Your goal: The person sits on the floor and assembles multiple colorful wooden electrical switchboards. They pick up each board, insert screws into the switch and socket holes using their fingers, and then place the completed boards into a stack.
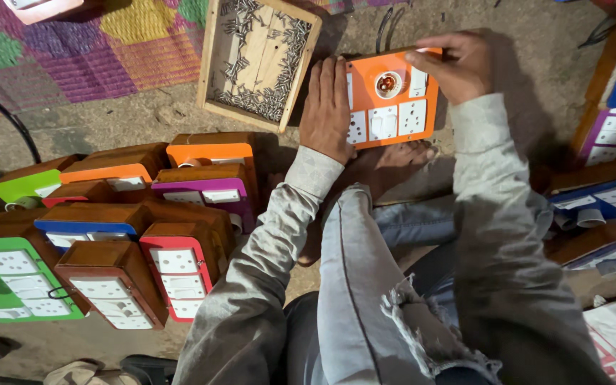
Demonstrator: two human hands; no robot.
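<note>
- The orange switchboard [391, 96] lies face up on the bare floor [130, 121] at about 12 o'clock from the person's knees, just beside the wooden tray of screws [258, 60], which sits at its 9 o'clock.
- The left hand [328, 107] rests flat on the board's left edge, fingers straight and together, pressing down rather than closed around anything.
- The right hand [458, 64] has its grip closed on the board's upper right corner, at the board's 1 o'clock, fingertips curled over the rim.
- A lamp holder [388, 84] sits near the top centre of the plate, with white switches and sockets [393, 121] below it.
- At 8 o'clock, well apart from the hands, stands a cluster of finished wooden-backed boards [115, 235] in orange, purple, blue, red and green.
- A bare foot [393, 160] lies just below the orange board, at its 6 o'clock.
- Risk, as I judge it: with only a flat palm on one side, the plate could slide or tip if the right hand pulls unevenly.
- A shove toward 9 o'clock could knock the tray and scatter screws over the floor.
</note>
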